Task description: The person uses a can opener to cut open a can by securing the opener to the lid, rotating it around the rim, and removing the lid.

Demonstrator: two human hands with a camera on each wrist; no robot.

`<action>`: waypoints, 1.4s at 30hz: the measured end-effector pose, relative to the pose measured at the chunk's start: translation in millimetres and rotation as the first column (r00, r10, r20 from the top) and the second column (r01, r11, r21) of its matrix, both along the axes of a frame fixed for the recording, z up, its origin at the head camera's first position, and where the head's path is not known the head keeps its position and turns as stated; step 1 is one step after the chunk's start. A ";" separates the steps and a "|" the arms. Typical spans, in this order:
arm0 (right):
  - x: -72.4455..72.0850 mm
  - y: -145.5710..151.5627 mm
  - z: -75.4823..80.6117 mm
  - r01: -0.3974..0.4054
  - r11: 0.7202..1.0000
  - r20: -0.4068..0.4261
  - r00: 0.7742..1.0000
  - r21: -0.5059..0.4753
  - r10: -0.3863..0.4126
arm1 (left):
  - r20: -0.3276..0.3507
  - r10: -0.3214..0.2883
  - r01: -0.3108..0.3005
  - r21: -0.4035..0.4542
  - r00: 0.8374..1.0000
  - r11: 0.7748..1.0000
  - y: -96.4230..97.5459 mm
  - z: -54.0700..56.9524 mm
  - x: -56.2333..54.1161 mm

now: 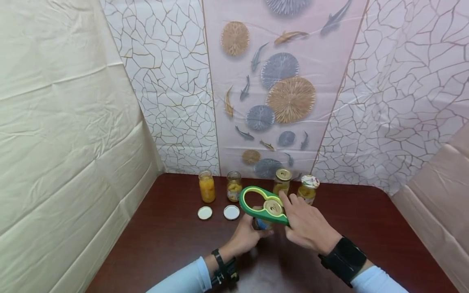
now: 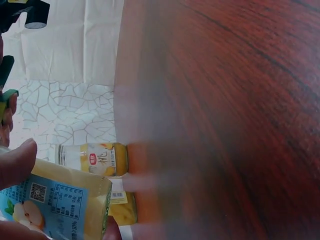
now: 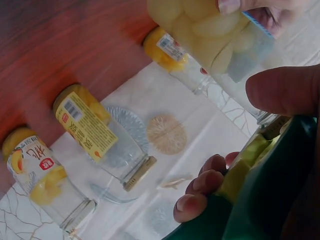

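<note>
My left hand (image 1: 246, 235) grips a glass jar (image 2: 95, 192) of pale fruit pieces with a blue pear label. In the right wrist view, the fruit (image 3: 200, 30) shows through the glass. Around its gold lid (image 1: 273, 207) sits one ring of a green jar opener (image 1: 246, 205), lined in yellow-green. My right hand (image 1: 305, 224) holds the opener by its right end, fingers wrapped over it. The opener's larger ring, on the left, has nothing in it. Most of the jar's body lies hidden under the opener and left hand in the head view.
Along the table's back stand an open jar of orange fruit (image 1: 207, 190), another open jar (image 1: 234, 191), a gold-lidded jar (image 1: 282, 178) and a jar with a patterned white lid (image 1: 309, 185). Two loose lids, one small (image 1: 204, 213), one larger (image 1: 231, 212), lie before the open jars.
</note>
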State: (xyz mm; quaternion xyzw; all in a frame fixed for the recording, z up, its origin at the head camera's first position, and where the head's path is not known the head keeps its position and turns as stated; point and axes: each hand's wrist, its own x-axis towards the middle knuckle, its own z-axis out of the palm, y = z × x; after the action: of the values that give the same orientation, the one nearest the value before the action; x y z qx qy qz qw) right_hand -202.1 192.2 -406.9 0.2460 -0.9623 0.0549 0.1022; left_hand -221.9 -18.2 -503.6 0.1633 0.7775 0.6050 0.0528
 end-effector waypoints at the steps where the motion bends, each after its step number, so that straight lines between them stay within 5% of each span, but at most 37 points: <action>1: 0.1 0.1 -0.5 -0.001 1.000 0.002 1.000 0.002 0.001 | 0.000 -0.004 0.004 0.004 1.000 1.000 -0.2 -0.4 0.0; 10: -1.4 2.7 -5.8 -0.019 1.000 -0.022 1.000 0.013 0.019 | 0.009 -0.059 0.059 0.016 0.998 0.998 -7.6 -1.2 -1.8; 15: -6.6 7.3 -7.8 -0.065 0.998 -0.070 0.995 -0.004 0.065 | 0.011 -0.165 0.165 -0.001 0.986 0.986 -17.5 0.5 -7.5; 20: -13.0 12.1 -5.3 -0.141 0.989 -0.092 0.986 -0.036 0.138 | 0.025 -0.308 0.308 -0.013 0.951 0.951 -27.3 1.5 -15.3; 24: -19.6 17.2 -2.3 -0.217 0.975 -0.119 0.970 -0.042 0.211 | 0.065 -0.428 0.426 0.040 0.902 0.904 -34.6 6.3 -21.3; 29: -25.8 21.3 -1.1 -0.286 0.957 -0.091 0.955 -0.053 0.281 | 0.116 -0.492 0.491 0.039 0.863 0.870 -41.1 9.2 -24.7; 42: -28.6 21.1 -2.2 -0.332 0.942 -0.093 0.941 -0.051 0.327 | 0.095 -0.524 0.525 0.024 0.846 0.851 -43.3 0.6 -29.6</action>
State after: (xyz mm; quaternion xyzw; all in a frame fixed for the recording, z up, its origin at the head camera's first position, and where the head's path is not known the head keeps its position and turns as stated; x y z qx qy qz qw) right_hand -230.7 213.3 -409.0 0.4021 -0.9002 0.0924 0.1394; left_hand -251.5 -61.5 -503.0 0.3393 0.7008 0.5736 0.2544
